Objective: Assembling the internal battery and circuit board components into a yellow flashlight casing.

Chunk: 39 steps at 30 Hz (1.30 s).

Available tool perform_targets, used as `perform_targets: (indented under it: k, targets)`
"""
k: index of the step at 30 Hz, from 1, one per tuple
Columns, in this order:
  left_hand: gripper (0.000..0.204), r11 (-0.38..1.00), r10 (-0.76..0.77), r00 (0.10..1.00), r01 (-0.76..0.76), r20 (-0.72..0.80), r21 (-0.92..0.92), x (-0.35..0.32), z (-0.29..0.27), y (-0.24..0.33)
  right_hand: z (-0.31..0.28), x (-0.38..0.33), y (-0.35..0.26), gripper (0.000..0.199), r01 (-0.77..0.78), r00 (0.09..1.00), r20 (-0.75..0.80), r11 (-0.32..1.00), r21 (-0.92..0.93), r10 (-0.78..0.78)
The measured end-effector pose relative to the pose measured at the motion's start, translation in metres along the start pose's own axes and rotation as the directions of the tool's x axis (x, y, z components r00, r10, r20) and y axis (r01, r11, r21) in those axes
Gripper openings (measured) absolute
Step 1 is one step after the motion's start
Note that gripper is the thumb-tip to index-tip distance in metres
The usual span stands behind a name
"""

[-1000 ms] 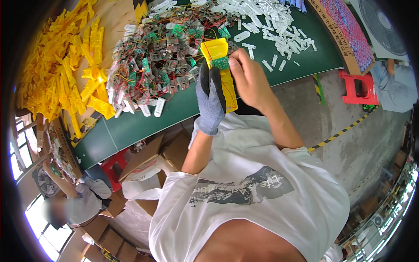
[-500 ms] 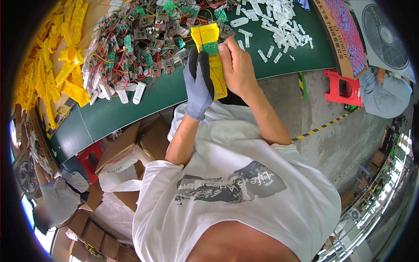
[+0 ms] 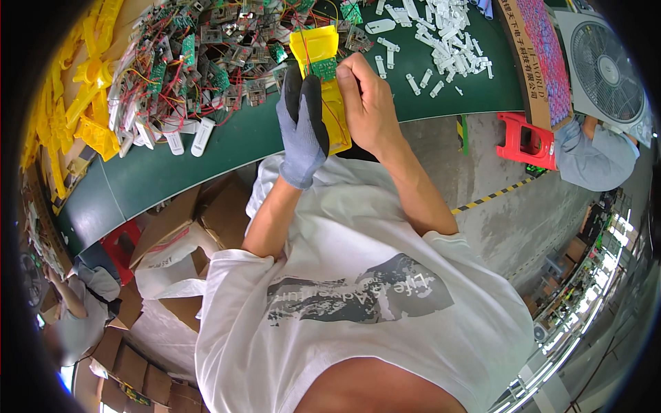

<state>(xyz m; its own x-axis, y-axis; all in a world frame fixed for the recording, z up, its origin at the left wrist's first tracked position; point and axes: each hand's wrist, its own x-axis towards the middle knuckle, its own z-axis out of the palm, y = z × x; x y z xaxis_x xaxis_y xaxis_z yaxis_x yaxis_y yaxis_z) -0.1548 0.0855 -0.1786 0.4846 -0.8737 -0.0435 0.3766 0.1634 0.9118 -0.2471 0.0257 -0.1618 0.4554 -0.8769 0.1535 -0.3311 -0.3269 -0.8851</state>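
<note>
A yellow plastic housing lies opened out in front of me at the table's near edge, its upper flap tilted outward. A small green circuit board with red wires sits across its middle. My left hand, in a grey glove with black fingertips, is closed on the housing's left side. My bare right hand is curled, thumb and forefinger pinched at the right end of the circuit board. The exact contact of its fingertips is hidden.
Beyond my hands lies a heap of wired circuit boards on the green table. Yellow housings are piled at left, white plastic parts at right. A fan, a red stool and a seated person are farther right.
The whole view has shifted slightly, so table and hands appear a little farther left. Both hands keep their hold at the housing and board, with little visible movement.
</note>
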Motion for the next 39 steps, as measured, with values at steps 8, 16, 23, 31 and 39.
perform_targets:
  k: [8, 16, 23, 31, 39]
  targets:
    - [0.039, 0.847, -0.097, 0.995, 0.09, 0.013, -0.525, -0.006, 0.008, 0.009, -0.023, -0.014, 0.006, 0.027, 0.129, 0.989, -0.097, 0.978, 0.161, -0.115]
    - [0.05, 0.94, 0.337, 0.866, -0.284, -0.369, 0.19, -0.037, -0.011, 0.002, -0.053, -0.027, 0.016, 0.049, 0.217, 0.974, -0.056, 0.976, -0.021, -0.218]
    - [0.037, -0.188, 0.133, 0.725, -0.651, 0.676, 0.736, -0.006, 0.035, 0.083, -0.072, -0.027, 0.031, 0.051, 0.231, 0.972, 0.064, 0.971, -0.06, -0.227]
    - [0.024, 0.064, -0.083, 0.683, -0.723, 0.726, 0.688, 0.012, 0.016, 0.058, -0.078, -0.031, 0.041, 0.048, 0.194, 0.966, 0.179, 0.98, -0.031, -0.186]
    - [0.022, 0.117, 0.058, 0.68, -0.732, 0.731, 0.671, 0.006, -0.007, 0.039, -0.088, -0.024, 0.04, 0.046, 0.206, 0.936, 0.302, 0.977, -0.046, -0.183]
